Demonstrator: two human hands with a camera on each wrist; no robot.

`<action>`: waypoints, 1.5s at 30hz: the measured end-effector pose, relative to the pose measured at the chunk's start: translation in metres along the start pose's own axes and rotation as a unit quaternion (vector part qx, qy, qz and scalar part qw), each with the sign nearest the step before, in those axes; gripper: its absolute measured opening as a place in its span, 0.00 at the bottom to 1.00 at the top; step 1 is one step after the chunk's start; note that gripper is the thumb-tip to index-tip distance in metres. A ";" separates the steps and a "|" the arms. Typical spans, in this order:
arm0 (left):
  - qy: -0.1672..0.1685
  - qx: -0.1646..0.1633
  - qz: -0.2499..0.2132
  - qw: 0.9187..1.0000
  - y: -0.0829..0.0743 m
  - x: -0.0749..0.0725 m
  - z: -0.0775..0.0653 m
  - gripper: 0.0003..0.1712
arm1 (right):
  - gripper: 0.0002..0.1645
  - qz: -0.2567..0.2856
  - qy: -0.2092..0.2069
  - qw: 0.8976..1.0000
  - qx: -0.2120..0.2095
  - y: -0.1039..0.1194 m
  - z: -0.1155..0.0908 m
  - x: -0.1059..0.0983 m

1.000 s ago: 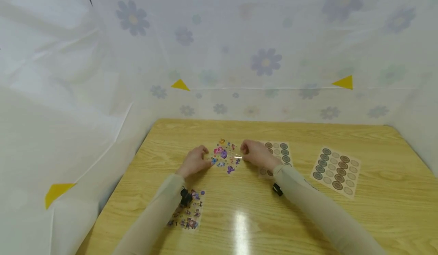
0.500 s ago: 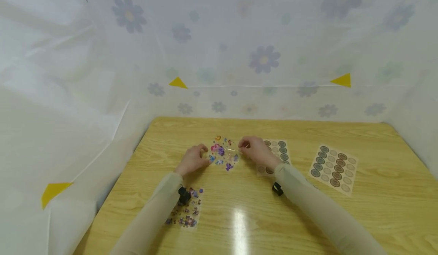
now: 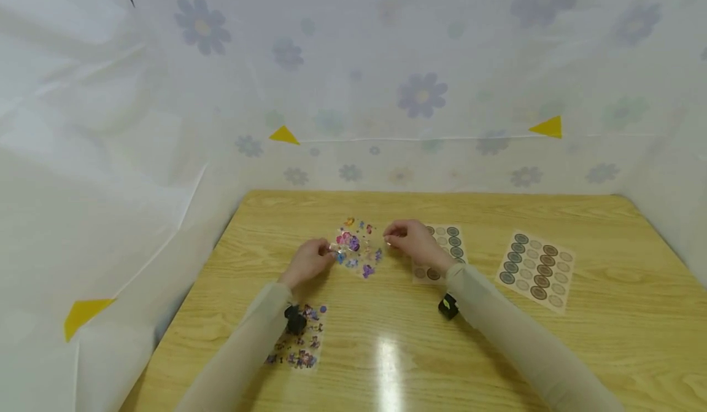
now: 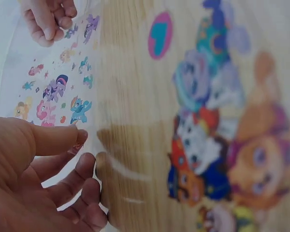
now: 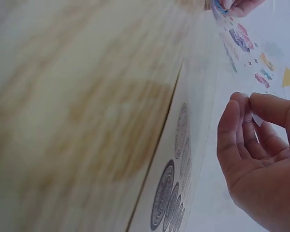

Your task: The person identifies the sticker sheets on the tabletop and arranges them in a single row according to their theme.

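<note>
A clear sticker sheet (image 3: 355,244) with small colourful cartoon ponies is stretched between both hands over the table. My left hand (image 3: 309,260) pinches its left edge; in the left wrist view the thumb (image 4: 58,140) and forefinger meet on the film. At the opposite edge, my right hand (image 3: 413,240) pinches the clear border between thumb and fingertips. The right wrist view shows that hand (image 5: 261,145) with its fingers curled, a bit of clear film at the tips. The sheet appears raised and tilted there.
Beneath the right wrist lies a sheet of round seal stickers (image 3: 454,240); a similar sheet (image 3: 537,271) lies farther right. Another clear cartoon sticker sheet (image 3: 301,344) lies under the left forearm. White flowered cloth (image 3: 425,154) walls in the wooden table (image 3: 442,363).
My left thumb and fingers have come together on the sticker sheet's left edge, and glare now shows there. My right hand keeps its pinch, nearly in place. The view has shifted slightly.
</note>
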State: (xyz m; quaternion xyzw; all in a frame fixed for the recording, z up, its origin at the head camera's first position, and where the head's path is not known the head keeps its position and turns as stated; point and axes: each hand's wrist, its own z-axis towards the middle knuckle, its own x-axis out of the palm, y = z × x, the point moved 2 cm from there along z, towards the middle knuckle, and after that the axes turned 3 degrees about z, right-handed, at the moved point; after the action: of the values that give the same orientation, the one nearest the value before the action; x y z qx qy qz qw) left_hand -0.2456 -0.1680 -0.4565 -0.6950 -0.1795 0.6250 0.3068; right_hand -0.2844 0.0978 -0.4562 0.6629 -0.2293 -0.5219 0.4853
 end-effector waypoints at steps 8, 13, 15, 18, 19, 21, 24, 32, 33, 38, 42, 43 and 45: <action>0.000 -0.028 -0.070 0.997 0.002 0.003 -0.003 0.05 | 0.15 0.059 -0.008 0.998 0.012 -0.001 -0.004 -0.004; -0.001 -0.045 -0.088 0.995 0.001 0.007 -0.011 0.05 | 0.15 0.089 -0.014 0.996 -0.008 0.006 -0.010 -0.004; 0.002 -0.051 -0.101 0.994 -0.001 0.009 -0.015 0.04 | 0.15 0.102 -0.019 0.995 -0.006 0.007 -0.011 -0.003; 0.009 -0.043 -0.122 0.992 -0.003 0.011 -0.023 0.06 | 0.16 0.111 -0.028 0.993 0.006 0.003 -0.011 -0.003; 0.012 -0.043 -0.132 0.990 -0.004 0.011 -0.025 0.06 | 0.16 0.113 -0.030 0.993 0.007 0.002 -0.012 -0.003; 0.017 -0.041 -0.145 0.988 -0.007 0.011 -0.031 0.06 | 0.16 0.114 -0.034 0.993 0.010 0.001 -0.013 -0.004; 0.015 -0.046 -0.163 0.986 -0.011 0.012 -0.040 0.06 | 0.16 0.125 -0.034 0.992 0.008 0.000 -0.017 -0.005; 0.018 -0.037 -0.211 0.977 -0.018 0.015 -0.066 0.08 | 0.18 0.152 -0.025 0.988 0.017 0.001 -0.026 -0.005; 0.021 -0.038 -0.217 0.975 -0.019 0.015 -0.069 0.08 | 0.18 0.153 -0.022 0.988 0.016 0.002 -0.028 -0.005; 0.032 -0.042 -0.236 0.970 -0.021 0.017 -0.085 0.10 | 0.17 0.146 -0.015 0.989 0.006 0.005 -0.037 -0.003; 0.041 -0.042 -0.245 0.968 -0.022 0.019 -0.098 0.10 | 0.15 0.135 -0.006 0.991 0.000 0.007 -0.045 0.000; 0.043 -0.042 -0.248 0.967 -0.022 0.020 -0.100 0.10 | 0.15 0.133 -0.002 0.991 0.000 0.007 -0.047 0.001; 0.046 -0.044 -0.253 0.965 -0.021 0.022 -0.106 0.11 | 0.13 0.128 0.001 0.992 0.003 0.007 -0.051 0.002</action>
State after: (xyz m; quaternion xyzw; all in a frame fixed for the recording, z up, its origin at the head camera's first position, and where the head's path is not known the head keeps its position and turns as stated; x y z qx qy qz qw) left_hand -0.1361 -0.1598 -0.4560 -0.6677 -0.3625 0.4855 0.4325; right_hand -0.2358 0.1134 -0.4516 0.6305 -0.3133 -0.4540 0.5460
